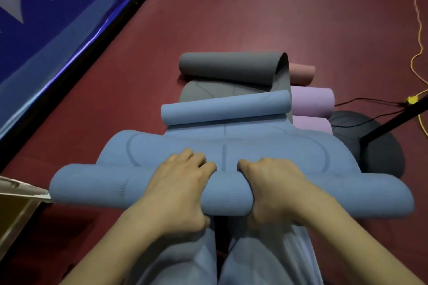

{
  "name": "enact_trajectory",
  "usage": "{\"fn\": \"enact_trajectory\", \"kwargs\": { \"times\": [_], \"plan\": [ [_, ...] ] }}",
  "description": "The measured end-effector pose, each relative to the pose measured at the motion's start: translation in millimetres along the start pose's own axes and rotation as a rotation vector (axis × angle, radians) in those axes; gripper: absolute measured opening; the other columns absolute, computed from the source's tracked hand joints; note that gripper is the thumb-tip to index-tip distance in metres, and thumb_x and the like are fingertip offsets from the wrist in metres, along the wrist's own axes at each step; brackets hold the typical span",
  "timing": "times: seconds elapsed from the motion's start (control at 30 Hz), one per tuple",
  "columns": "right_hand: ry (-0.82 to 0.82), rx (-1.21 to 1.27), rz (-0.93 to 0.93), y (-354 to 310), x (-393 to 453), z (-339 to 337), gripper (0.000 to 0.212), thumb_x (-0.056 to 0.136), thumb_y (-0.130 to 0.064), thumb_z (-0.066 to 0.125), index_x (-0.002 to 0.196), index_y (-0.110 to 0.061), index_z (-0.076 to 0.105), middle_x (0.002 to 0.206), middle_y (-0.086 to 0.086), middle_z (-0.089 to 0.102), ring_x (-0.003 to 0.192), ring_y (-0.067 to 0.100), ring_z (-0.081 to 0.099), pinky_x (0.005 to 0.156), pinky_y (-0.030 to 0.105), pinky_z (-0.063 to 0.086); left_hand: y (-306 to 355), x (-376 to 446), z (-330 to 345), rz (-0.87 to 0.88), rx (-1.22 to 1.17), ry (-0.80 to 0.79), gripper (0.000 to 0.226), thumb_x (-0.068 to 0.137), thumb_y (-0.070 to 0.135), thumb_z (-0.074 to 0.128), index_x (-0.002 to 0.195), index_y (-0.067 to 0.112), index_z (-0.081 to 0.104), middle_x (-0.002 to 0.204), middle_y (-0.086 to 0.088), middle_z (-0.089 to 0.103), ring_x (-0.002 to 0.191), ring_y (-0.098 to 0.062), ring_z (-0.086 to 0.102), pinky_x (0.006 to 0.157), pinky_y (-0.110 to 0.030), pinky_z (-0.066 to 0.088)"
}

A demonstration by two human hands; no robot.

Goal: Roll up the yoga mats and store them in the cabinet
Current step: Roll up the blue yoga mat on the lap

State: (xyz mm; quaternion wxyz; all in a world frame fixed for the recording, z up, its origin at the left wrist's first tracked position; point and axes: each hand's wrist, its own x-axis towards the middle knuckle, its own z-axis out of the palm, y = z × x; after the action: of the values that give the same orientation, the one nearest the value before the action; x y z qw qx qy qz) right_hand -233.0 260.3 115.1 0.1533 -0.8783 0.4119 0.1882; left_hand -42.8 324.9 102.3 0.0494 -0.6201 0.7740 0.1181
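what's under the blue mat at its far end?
A grey mat lies under the blue mat, its own far end curled over. Purple mats sit beside it. How far the grey one runs beneath is covered. Both hands, left and right, grip the near roll.

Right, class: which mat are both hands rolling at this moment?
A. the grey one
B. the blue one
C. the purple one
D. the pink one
B: the left hand and right hand both grip the rolled near end of the blue yoga mat.

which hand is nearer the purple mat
Right. The right hand grips the blue roll on the side towards the purple mat; the left hand is on the far side.
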Motion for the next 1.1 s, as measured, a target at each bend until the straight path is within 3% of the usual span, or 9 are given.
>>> {"fn": "enact_trajectory", "kwargs": {
  "times": [0.1, 0.27, 0.43, 0.53, 0.67, 0.77, 0.87, 0.97, 1.1],
  "plan": [
    [-0.089, 0.063, 0.001, 2, 5, -12, 0.07, 0.053, -0.05, 0.088, 0.109, -0.03, 0.051, 0.098, -0.004, 0.06, 0.082, 0.022, 0.058, 0.067, 0.033, 0.046, -4, -1, 1, 0.048, -0.002, 0.026, 0.07, 0.055, 0.057, 0.065, 0.121, 0.036, 0.052, 0.108, 0.01, 0.038, 0.095, -0.017, 0.038, 0.082, -0.03, 0.04],
    [-0.091, 0.068, 0.034, 6, 10, -12, 0.072, 0.046, -0.053, 0.088, 0.105, -0.03, 0.053, 0.092, -0.006, 0.061, 0.079, 0.018, 0.059, 0.064, 0.031, 0.047, 7, -5, 15, 0.095, 0.138, 0.163, 0.087, 0.049, 0.044, 0.074, 0.128, 0.013, 0.056, 0.092, -0.005, 0.059, 0.078, -0.027, 0.054, 0.072, -0.041, 0.054],
    [-0.105, 0.121, 0.057, 3, 11, -14, 0.07, 0.045, -0.053, 0.09, 0.102, -0.031, 0.055, 0.095, -0.008, 0.061, 0.083, 0.018, 0.061, 0.063, 0.031, 0.045, 13, 1, 20, 0.008, 0.198, 0.017, 0.106, 0.051, 0.074, 0.079, 0.131, 0.014, 0.042, 0.102, -0.006, 0.055, 0.091, -0.029, 0.056, 0.085, -0.042, 0.044],
    [-0.066, 0.098, 0.071, -3, 7, -15, 0.066, 0.057, -0.048, 0.088, 0.104, -0.025, 0.048, 0.105, -0.003, 0.055, 0.095, 0.023, 0.058, 0.068, 0.031, 0.04, 9, 13, 6, 0.01, 0.208, -0.047, 0.095, 0.064, 0.068, 0.08, 0.134, 0.022, 0.033, 0.114, -0.003, 0.053, 0.104, -0.028, 0.057, 0.087, -0.039, 0.034],
    [0.217, -0.087, 0.009, -17, -3, 1, 0.057, 0.073, -0.041, 0.077, 0.116, -0.02, 0.047, 0.124, 0.003, 0.043, 0.115, 0.026, 0.044, 0.085, 0.035, 0.038, 2, 25, -6, 0.025, 0.149, -0.038, 0.067, 0.066, 0.053, 0.076, 0.112, 0.025, 0.035, 0.1, 0.002, 0.06, 0.089, -0.028, 0.063, 0.069, -0.036, 0.036],
    [0.322, -0.099, 0.064, -12, 0, 28, 0.08, 0.047, -0.048, 0.09, 0.111, -0.017, 0.053, 0.103, 0.003, 0.056, 0.097, 0.028, 0.056, 0.076, 0.039, 0.045, -3, 34, -11, 0.039, 0.129, -0.101, 0.066, 0.058, 0.054, 0.079, 0.1, 0.026, 0.037, 0.092, 0.003, 0.062, 0.08, -0.027, 0.061, 0.066, -0.037, 0.045],
    [0.456, -0.106, 0.08, -4, 5, 40, 0.071, 0.024, -0.028, 0.086, 0.086, -0.017, 0.056, 0.072, 0.0, 0.054, 0.063, 0.027, 0.055, 0.056, 0.033, 0.032, 1, 37, -12, 0.061, 0.147, -0.103, 0.063, 0.06, 0.052, 0.08, 0.098, 0.026, 0.038, 0.091, 0.003, 0.062, 0.078, -0.026, 0.059, 0.069, -0.037, 0.048],
    [0.445, -0.126, 0.038, 0, 12, 35, 0.065, 0.029, -0.027, 0.08, 0.083, -0.021, 0.045, 0.069, -0.002, 0.051, 0.057, 0.025, 0.055, 0.056, 0.032, 0.027, 2, 34, -6, 0.014, 0.102, -0.073, 0.063, 0.061, 0.054, 0.078, 0.103, 0.028, 0.039, 0.101, 0.006, 0.059, 0.089, -0.024, 0.06, 0.07, -0.036, 0.044],
    [0.274, -0.089, -0.028, 8, 23, 14, 0.058, 0.06, -0.04, 0.079, 0.093, -0.023, 0.035, 0.093, -0.003, 0.059, 0.083, 0.026, 0.063, 0.063, 0.034, 0.035, 0, 32, 2, -0.067, 0.046, 0.063, 0.075, 0.058, 0.057, 0.078, 0.115, 0.029, 0.038, 0.11, 0.008, 0.033, 0.099, -0.017, 0.039, 0.077, -0.031, 0.029]
  ]
}}
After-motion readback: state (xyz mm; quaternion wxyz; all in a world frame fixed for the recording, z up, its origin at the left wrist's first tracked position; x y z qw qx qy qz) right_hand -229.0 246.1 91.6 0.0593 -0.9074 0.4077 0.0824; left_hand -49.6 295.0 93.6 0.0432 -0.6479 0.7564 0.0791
